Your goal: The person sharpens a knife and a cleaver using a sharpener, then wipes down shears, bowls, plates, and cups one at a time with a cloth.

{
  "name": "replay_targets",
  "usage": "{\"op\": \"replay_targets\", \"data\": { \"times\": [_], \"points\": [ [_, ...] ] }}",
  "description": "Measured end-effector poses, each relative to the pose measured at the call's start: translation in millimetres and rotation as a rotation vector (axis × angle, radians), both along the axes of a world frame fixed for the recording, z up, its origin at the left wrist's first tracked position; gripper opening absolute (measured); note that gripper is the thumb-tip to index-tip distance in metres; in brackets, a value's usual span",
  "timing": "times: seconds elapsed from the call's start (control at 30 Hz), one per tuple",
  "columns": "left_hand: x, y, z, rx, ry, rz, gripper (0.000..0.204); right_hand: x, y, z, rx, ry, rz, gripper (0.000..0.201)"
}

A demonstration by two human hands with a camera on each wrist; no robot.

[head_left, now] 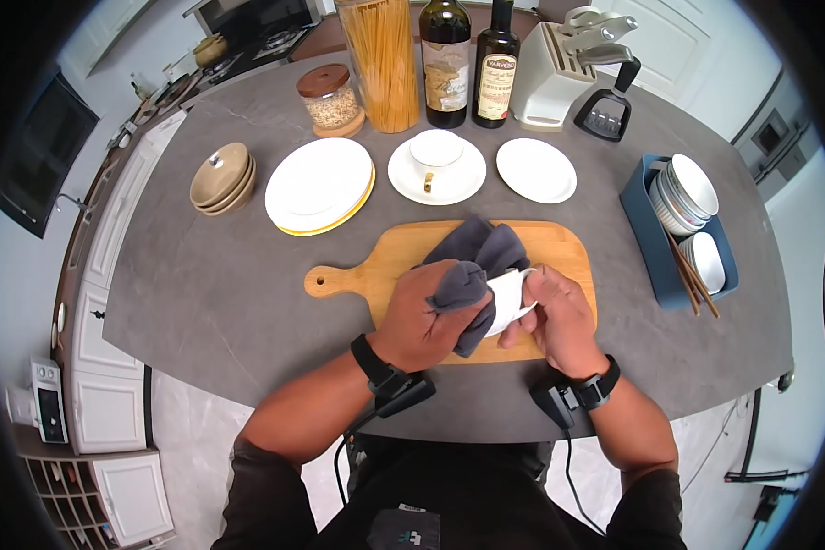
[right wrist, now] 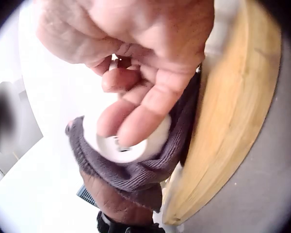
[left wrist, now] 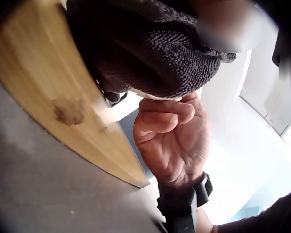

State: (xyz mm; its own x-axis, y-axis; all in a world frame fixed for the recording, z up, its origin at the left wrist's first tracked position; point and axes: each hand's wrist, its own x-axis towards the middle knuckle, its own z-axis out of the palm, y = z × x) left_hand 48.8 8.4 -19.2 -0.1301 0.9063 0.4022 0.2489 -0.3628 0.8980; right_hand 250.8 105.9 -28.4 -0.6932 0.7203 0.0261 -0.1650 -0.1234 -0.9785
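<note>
A white cup (head_left: 505, 306) is held above the wooden cutting board (head_left: 339, 280), partly wrapped in a dark grey cloth (head_left: 477, 240). The left hand (head_left: 428, 314) grips the cup through the cloth, some of which bunches up over the thumb side. At the cup's right side, the right hand (head_left: 562, 321) pinches its handle. In the right wrist view, two right-hand fingers (right wrist: 140, 124) lie against the underside of the cup (right wrist: 123, 154), where a small dark mark shows. The cloth (left wrist: 179, 63) hides most of the cup in the left wrist view.
Behind the board stand white plates (head_left: 319, 183), a cup on a saucer (head_left: 449, 188) and another plate (head_left: 536, 170). Brown bowls (head_left: 218, 176) are at left, a blue bin (head_left: 653, 238) with bowls and chopsticks at right. Bottles (head_left: 446, 69), pasta and a knife block (head_left: 545, 82) line the back.
</note>
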Motion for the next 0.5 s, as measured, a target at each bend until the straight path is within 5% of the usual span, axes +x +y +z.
{"op": "replay_targets", "data": {
  "times": [0.07, 0.2, 0.43, 0.5],
  "points": [
    [0, -3, 0, -0.144, -0.167, -0.036, 0.023, -1, 0, 6, -0.486, 0.125, 0.019, 0.043],
    [2, -1, -7, 0.224, -0.099, -0.006, 0.028, 0, 4, -14, -0.778, 0.392, 0.261, 0.051],
    [-8, -1, -5, 0.126, -0.052, -0.099, 0.027, -5, -8, 12, -0.485, 0.193, 0.073, 0.038],
    [-6, -2, -2, 0.084, -0.032, -0.095, 0.031, -1, -7, 5, -0.075, 0.077, 0.014, 0.027]
  ]
}}
